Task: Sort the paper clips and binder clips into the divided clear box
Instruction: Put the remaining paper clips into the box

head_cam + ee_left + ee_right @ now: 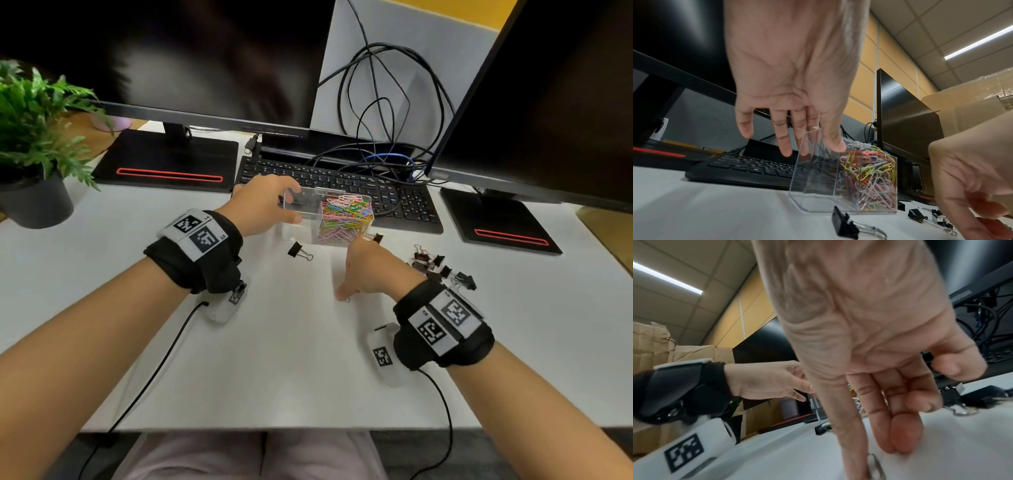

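The divided clear box (301, 212) stands on the white desk in front of the keyboard. Its right compartment is packed with coloured paper clips (344, 219) (869, 178); the left compartment looks empty. My left hand (291, 205) (812, 149) grips the box's left end, thumb on the near rim and fingers over the far wall. My right hand (356, 270) (879, 457) points down at the desk just before the box, its thumb tip touching a silver paper clip (347, 300) (876, 467); its fingers hold nothing. One black binder clip (299, 251) (844, 225) lies near the box.
A pile of black binder clips (442, 270) lies right of my right hand, and another clip (376, 237) sits at the box's right corner. A black keyboard (342, 185), two monitors with stands, loose cables (376, 102) and a potted plant (34, 137) ring the desk.
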